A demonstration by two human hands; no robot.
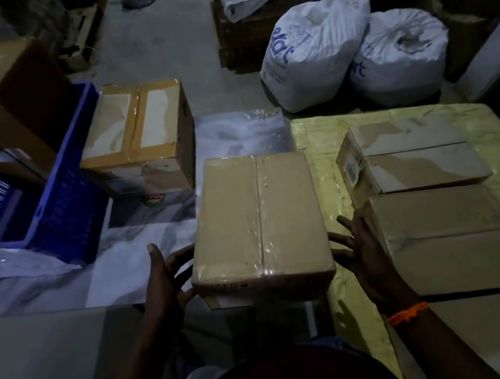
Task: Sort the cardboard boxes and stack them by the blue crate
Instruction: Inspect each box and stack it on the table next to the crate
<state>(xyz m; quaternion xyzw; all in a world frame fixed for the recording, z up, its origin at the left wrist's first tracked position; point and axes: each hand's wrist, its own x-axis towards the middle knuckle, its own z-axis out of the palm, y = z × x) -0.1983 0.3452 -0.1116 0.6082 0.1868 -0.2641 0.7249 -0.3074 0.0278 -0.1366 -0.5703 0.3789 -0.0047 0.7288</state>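
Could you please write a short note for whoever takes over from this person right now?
Left hand: fingers curl against the left side of the middle box.
Right hand: spread fingers press its right side.
Done: one taped box sits beside the blue crate.
Waiting on the yellow sheet: a far box and a near box.
Left: set the middle box by the crate, then probably bring the two from the sheet.
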